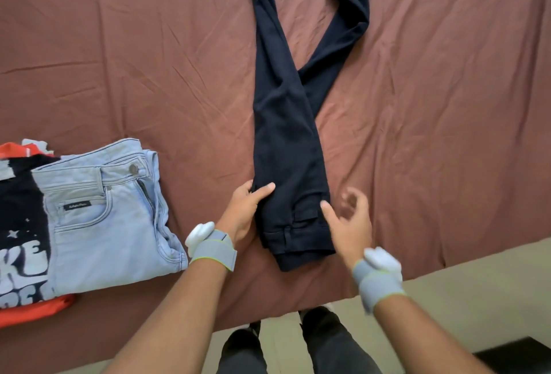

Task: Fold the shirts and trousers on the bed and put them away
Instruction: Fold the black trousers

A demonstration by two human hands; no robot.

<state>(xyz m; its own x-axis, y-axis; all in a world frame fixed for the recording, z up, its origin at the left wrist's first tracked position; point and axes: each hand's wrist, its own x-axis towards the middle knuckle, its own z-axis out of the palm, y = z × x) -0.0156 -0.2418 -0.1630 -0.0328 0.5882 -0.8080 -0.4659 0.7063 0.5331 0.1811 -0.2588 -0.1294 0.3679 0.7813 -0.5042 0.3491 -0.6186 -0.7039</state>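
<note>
We have the navy trousers [286, 147] lying lengthwise on the bed [119, 60], waistband nearest us, legs crossing farther up. To fold well, we should first uncross and align the legs, then smooth them flat. Our left hand [246, 209] pinches the waist's left edge, thumb on top; our right hand [347, 221] hovers blurred by the right edge, its grip loose and empty

Trouser legs [298, 45] cut off at top.
</note>
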